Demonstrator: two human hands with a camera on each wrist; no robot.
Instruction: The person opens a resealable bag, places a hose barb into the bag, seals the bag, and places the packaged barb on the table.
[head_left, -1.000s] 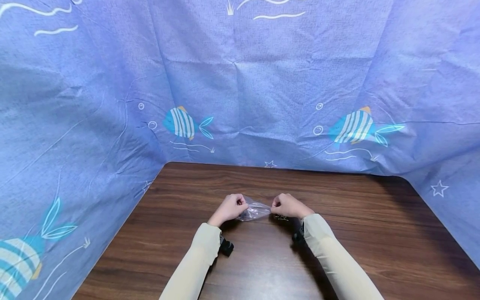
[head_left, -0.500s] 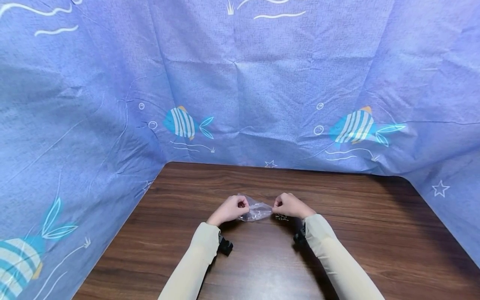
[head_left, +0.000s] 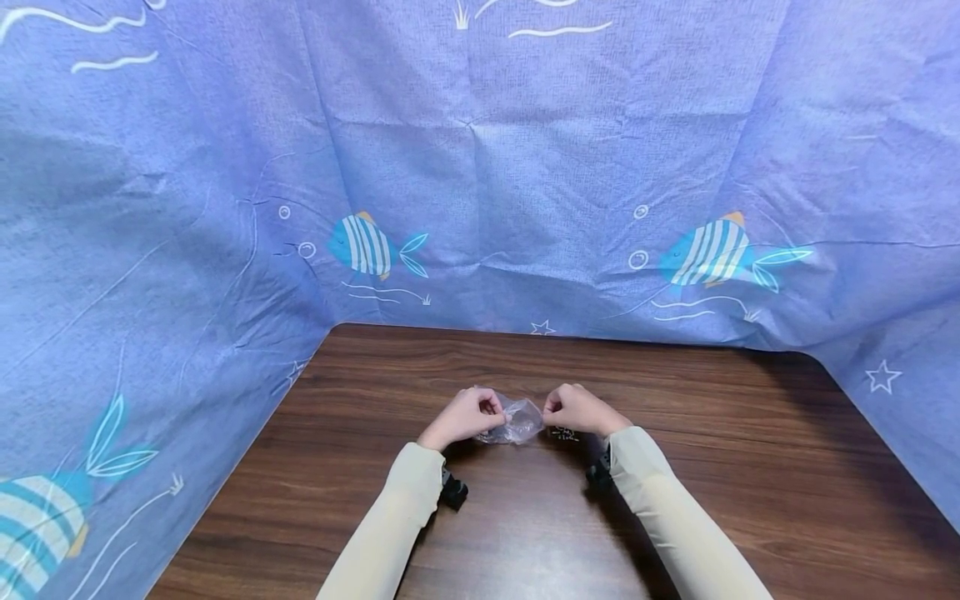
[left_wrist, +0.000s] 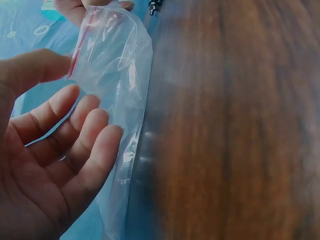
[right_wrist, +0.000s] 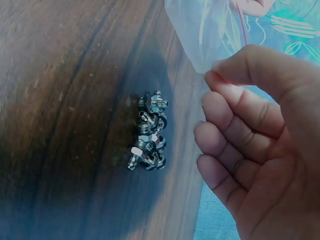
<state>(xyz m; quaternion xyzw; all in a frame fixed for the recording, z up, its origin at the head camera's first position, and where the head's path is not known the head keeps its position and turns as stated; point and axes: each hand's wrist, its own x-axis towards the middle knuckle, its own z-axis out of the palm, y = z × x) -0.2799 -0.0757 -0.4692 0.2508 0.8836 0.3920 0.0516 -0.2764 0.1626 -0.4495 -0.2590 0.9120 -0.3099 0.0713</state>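
A clear zip-lock bag (head_left: 522, 422) with a red seal line spans the space between my two hands over the table. My left hand (head_left: 468, 414) holds the bag's edge; in the left wrist view its thumb lies at the red seal (left_wrist: 80, 52), with the other fingers loosely bent along the plastic. My right hand (head_left: 576, 410) pinches a corner of the bag between thumb and index finger, its remaining fingers curled in. Below the right hand, a small pile of shiny metal fittings (right_wrist: 149, 132) with threaded bodies and barbed ends lies on the wood.
The dark wood-grain table (head_left: 712, 467) reaches back to a blue fish-print cloth (head_left: 525, 167) that hangs behind it and at both sides. Each wrist carries a small black camera, the left one (head_left: 453, 490) just over the tabletop.
My left fingertips have shifted slightly right, toward the right hand. The bag, stretched flatter before, now looks slacker and more rounded between the hands. The right hand has hardly moved.
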